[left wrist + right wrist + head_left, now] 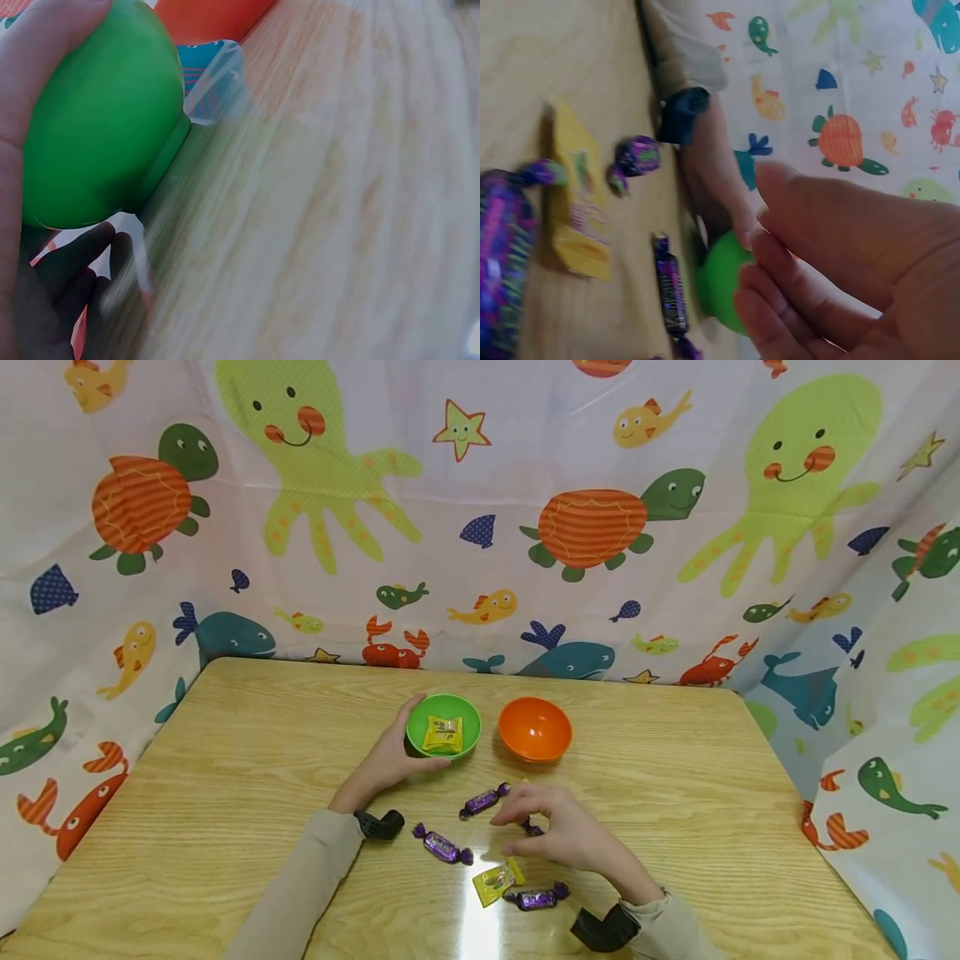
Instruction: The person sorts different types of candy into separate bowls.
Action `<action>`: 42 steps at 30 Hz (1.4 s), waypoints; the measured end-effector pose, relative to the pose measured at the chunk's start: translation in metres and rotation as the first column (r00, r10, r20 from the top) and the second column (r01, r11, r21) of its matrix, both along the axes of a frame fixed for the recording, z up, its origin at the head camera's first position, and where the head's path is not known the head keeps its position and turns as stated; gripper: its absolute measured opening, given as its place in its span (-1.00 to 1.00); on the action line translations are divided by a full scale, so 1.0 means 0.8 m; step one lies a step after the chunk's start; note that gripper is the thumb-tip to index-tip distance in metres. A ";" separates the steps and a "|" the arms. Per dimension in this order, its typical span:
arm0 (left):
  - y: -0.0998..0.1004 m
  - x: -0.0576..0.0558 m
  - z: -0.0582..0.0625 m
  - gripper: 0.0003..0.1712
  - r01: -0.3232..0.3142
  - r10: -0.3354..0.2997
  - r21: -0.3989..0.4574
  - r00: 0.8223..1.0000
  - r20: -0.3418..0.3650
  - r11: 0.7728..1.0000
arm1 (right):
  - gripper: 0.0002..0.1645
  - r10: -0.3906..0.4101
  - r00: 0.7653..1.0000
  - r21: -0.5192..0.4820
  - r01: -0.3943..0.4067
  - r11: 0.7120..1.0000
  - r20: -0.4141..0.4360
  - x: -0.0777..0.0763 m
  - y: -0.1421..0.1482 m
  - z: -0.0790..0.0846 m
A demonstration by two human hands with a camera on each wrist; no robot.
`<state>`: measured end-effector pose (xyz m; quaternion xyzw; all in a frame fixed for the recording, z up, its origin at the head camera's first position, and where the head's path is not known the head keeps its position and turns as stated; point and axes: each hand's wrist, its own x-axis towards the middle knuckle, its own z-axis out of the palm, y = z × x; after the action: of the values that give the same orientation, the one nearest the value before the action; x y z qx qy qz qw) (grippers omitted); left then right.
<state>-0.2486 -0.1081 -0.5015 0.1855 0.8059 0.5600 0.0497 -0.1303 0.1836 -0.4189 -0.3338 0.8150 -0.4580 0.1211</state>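
My left hand (393, 756) grips the green bowl (456, 707) from its left side, thumb along the near wall and fingers round the far side. Inside that bowl lies yellow-wrapped candy (442, 735). Over the table my right hand (558, 827) hovers with fingers loosely bent, thumb apart from forefinger, and nothing between them. Below and around it are a yellow candy packet (497, 882) and purple twist-wrapped candies: one (536, 899) near, one (442, 846) left, one (483, 801) beyond. Another purple candy (532, 829) is partly hidden by the right hand.
An orange bowl (536, 729) stands just right of the green one. Light wood table (675, 760) spreads out on both sides. A patterned curtain (480, 485) with sea animals hangs behind the table and along its sides.
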 end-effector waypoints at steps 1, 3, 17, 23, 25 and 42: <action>0.000 0.000 0.000 0.36 0.001 -0.001 0.001 1.000 0.001 1.000 | -0.69 0.024 1.000 0.007 -0.024 1.000 0.009 0.002 0.000 -0.004; -0.001 0.000 0.000 0.36 0.000 0.000 0.000 1.000 0.004 1.000 | -0.68 0.069 0.997 0.025 -0.071 0.997 0.047 0.005 0.000 -0.011; 0.002 -0.001 -0.001 0.35 0.008 -0.008 0.007 1.000 0.001 1.000 | -0.71 0.133 0.991 0.272 -0.134 0.953 0.020 0.015 -0.010 -0.025; 0.001 -0.001 0.000 0.34 0.007 -0.007 0.012 1.000 0.007 1.000 | -0.72 0.133 0.991 0.284 -0.128 0.950 0.002 0.016 -0.011 -0.025; 0.001 0.000 0.001 0.34 0.006 -0.007 0.014 1.000 0.010 1.000 | -0.72 0.139 0.990 0.286 -0.130 0.949 -0.010 0.016 -0.011 -0.026; 0.000 -0.001 0.000 0.34 0.013 -0.013 0.008 1.000 0.003 1.000 | -0.73 0.134 0.989 0.275 -0.110 0.955 -0.067 0.014 -0.014 -0.036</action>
<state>-0.2496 -0.1079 -0.5012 0.1901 0.8024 0.5631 0.0538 -0.1194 0.1727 -0.4478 -0.3831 0.8520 -0.3197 0.1586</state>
